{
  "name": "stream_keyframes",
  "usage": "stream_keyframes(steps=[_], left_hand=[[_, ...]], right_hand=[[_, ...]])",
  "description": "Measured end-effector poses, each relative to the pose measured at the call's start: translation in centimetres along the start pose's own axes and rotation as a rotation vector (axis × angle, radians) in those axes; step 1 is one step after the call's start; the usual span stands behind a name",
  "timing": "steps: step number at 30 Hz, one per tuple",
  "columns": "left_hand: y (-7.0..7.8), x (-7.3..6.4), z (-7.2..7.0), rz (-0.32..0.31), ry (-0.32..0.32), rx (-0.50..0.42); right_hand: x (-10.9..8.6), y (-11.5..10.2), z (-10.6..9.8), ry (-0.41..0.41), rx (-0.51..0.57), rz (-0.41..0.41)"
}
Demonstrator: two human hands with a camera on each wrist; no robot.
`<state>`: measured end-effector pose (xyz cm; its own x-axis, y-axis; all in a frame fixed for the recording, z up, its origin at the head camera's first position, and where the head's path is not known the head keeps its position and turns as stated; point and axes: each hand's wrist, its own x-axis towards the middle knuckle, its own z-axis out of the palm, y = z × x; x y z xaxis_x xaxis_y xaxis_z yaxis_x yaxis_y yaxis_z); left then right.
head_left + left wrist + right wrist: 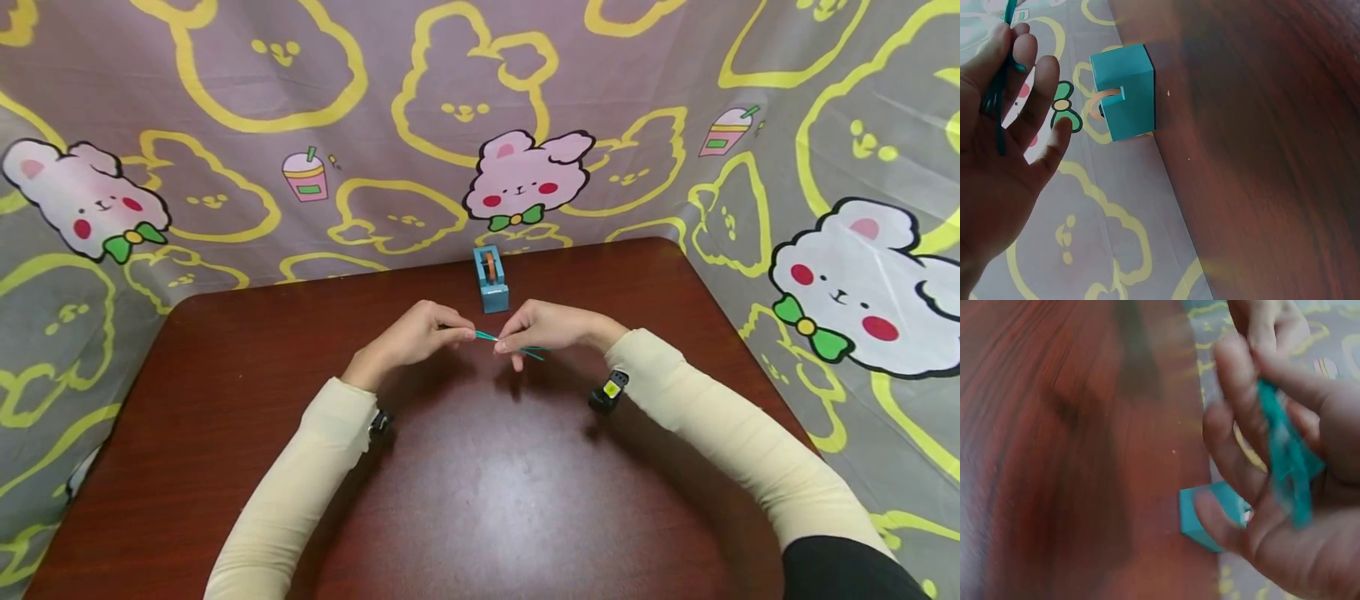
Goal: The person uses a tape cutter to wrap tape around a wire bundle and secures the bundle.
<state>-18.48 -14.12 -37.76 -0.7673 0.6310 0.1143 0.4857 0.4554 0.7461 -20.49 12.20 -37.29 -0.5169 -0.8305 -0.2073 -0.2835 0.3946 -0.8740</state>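
Note:
A thin bundle of teal cord point(486, 336) stretches between the two hands above the table. My left hand point(417, 335) pinches one part of it between thumb and fingertips. Loops and loose strands point(999, 94) of the cord hang along the left palm in the left wrist view. My right hand point(550, 325) pinches the cord close by, its fingertips near the left ones. Cord ends point(534, 356) stick out past the right fingers, and blurred teal strands point(1297, 475) lie over the right palm in the right wrist view.
A blue tape dispenser point(493, 298) with an orange roll point(491, 267) stands just beyond the hands, near the back edge of the dark red-brown wooden table point(247, 375). A patterned cloth point(360, 133) with cartoon rabbits surrounds the table's back and sides.

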Motion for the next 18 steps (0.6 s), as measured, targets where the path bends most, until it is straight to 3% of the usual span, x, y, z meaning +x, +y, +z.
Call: stream_keyframes(steps=[4,9,13,18], left_hand=[[-0.1,-0.3,0.0,0.016,0.013,-0.062],[-0.4,-1.0,0.0,-0.045,0.027,-0.106],[-0.6,-1.3,0.2,-0.105,0.034,-0.111],[-0.9,-1.6,0.3,-0.154,0.064,-0.124]], right_hand=[[-0.4,1.2,0.0,-0.082,0.237,0.034],[-1.1,2.1,0.6,-0.077,0.445,0.044],[-1.6,2.5,1.1,0.03,0.523,0.015],[-2.0,3.2,1.7,0.241,0.654,-0.056]])
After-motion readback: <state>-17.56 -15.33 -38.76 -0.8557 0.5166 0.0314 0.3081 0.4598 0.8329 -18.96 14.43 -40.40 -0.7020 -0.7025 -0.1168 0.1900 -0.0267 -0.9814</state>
